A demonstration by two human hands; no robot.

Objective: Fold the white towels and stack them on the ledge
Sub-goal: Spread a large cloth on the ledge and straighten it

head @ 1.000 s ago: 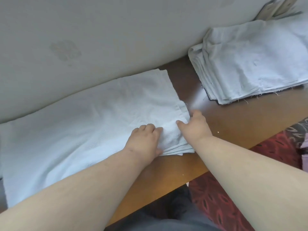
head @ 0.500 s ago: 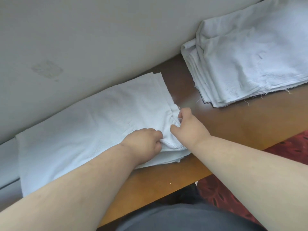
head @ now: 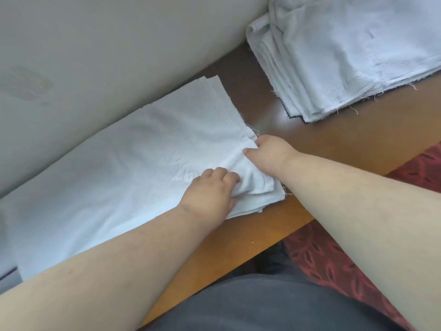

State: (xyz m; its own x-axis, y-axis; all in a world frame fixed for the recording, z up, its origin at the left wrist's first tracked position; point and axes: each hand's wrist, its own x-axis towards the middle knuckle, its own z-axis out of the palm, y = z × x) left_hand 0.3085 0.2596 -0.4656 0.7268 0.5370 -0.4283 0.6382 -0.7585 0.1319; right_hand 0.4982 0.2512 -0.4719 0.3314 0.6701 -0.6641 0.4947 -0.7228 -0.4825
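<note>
White towel on the wooden ledge; left hand and right hand fingers pinch its corner.

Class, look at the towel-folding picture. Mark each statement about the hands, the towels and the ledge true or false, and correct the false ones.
1. Both hands grip the same corner region of the spread towel. True: the left hand and the right hand both bunch its near right corner.
2. The stack of towels lies left of the spread towel. False: it lies to the right, farther back.
3. The wooden ledge shows bare between the spread towel and the stack. True.
4. The right hand rests on the stack. False: it pinches the spread towel's edge, apart from the stack.
5. The stack holds a single layer. False: several layered edges show.
</note>
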